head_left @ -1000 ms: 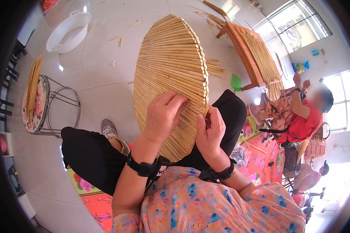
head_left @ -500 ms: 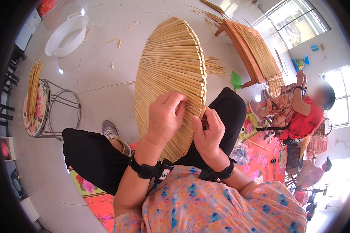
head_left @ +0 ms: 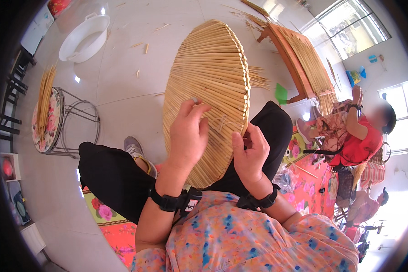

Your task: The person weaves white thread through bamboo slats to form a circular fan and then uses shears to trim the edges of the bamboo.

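An oval panel of thin straw-coloured sticks (head_left: 204, 68), with a scalloped pale right edge, stands tilted between my knees. My left hand (head_left: 190, 133) rests on its face with loosely bent fingers apart. Just right of those fingertips, thin pale strands (head_left: 222, 122) lie across the sticks. My right hand (head_left: 251, 156) grips the lower right edge, thumb in front; its other fingertips are partly hidden.
A white tub (head_left: 85, 38) and stick scraps lie on the floor. Sticks lie on a round stool (head_left: 54, 131) at left and a wooden table (head_left: 285, 59) at upper right. Two other people (head_left: 362, 133) (head_left: 367, 206) sit at right. Floral mats (head_left: 310, 181) lie beneath.
My left hand has shifted left from beside the pale strands, its fingers loosening from a pinch. The whole view, panel included, sits slightly further right in the picture.
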A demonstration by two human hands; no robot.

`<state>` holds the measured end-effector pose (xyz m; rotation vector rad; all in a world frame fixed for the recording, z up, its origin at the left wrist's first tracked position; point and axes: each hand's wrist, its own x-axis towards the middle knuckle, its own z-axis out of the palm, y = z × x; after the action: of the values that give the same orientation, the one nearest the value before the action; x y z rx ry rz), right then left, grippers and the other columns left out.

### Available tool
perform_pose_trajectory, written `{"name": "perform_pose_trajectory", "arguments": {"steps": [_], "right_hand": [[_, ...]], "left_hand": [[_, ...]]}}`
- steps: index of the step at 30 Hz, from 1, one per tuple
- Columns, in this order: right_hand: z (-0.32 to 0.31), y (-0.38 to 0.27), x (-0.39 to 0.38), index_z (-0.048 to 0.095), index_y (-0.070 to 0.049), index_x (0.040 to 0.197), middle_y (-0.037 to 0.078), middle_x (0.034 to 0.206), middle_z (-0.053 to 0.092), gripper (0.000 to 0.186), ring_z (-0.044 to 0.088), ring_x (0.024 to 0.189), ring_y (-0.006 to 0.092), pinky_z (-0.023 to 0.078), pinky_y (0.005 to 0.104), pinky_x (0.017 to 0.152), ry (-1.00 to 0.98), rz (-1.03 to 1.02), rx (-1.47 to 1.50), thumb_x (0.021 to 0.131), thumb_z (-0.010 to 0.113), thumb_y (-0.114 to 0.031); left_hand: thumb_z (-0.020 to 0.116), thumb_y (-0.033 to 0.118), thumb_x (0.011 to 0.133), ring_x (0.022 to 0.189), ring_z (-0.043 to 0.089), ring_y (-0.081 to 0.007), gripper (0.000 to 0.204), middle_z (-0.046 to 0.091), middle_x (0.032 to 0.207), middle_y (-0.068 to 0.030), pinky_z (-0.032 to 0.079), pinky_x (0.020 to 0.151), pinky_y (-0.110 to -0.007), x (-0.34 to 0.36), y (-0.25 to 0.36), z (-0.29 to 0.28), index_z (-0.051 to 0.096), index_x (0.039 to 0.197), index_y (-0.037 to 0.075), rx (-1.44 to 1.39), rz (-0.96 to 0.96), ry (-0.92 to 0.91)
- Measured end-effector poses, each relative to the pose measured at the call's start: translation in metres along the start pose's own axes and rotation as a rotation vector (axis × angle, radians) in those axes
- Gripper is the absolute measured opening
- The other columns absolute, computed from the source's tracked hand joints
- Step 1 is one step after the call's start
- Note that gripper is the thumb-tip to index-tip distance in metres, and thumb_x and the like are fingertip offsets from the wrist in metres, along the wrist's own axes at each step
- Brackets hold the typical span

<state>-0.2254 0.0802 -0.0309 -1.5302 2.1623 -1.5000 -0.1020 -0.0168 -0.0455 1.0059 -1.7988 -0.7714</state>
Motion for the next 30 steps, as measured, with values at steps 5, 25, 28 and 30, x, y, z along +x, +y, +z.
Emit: {"name": "perform_pose_trajectory", "arguments": {"steps": [5,25,28,30], "right_hand": [[0.000,0.004,-0.001,0.063,0.004,0.110,0.010,0.080,0.061,0.032,0.063,0.064,0.0186,0.052,0.0278,0.058,0.002,-0.014,-0.011,0.081,0.073,-0.004],[0.001,-0.003,0.000,0.064,0.003,0.110,0.012,0.079,0.061,0.032,0.063,0.065,0.0218,0.052,0.0296,0.060,-0.003,-0.067,-0.004,0.081,0.074,-0.006],[0.001,-0.001,0.000,0.064,0.003,0.110,0.012,0.079,0.061,0.032,0.064,0.065,0.0215,0.052,0.0294,0.060,-0.006,-0.088,-0.002,0.081,0.074,-0.006],[0.001,-0.002,0.001,0.064,0.003,0.110,0.012,0.079,0.061,0.032,0.064,0.065,0.0212,0.052,0.0292,0.060,-0.003,-0.084,0.006,0.081,0.074,-0.006]], "left_hand": [[0.063,-0.002,0.083,0.084,0.064,-0.0353,0.015,0.063,0.095,-0.0137,0.053,0.072,-0.040,-0.006,0.011,0.009,0.067,0.096,0.001,-0.150,-0.025,-0.087],[0.059,-0.003,0.084,0.080,0.063,-0.0350,0.008,0.062,0.089,-0.0165,0.051,0.071,-0.040,-0.011,0.019,0.016,0.064,0.091,-0.001,-0.309,-0.179,-0.046],[0.060,-0.003,0.086,0.082,0.064,-0.0313,0.008,0.063,0.091,-0.0153,0.051,0.071,-0.037,-0.010,0.018,0.010,0.064,0.093,-0.001,-0.308,-0.167,-0.105],[0.061,-0.002,0.088,0.084,0.065,-0.0272,0.008,0.063,0.093,-0.0137,0.052,0.070,-0.034,-0.008,0.022,0.006,0.063,0.096,-0.002,-0.281,-0.147,-0.165]]}}
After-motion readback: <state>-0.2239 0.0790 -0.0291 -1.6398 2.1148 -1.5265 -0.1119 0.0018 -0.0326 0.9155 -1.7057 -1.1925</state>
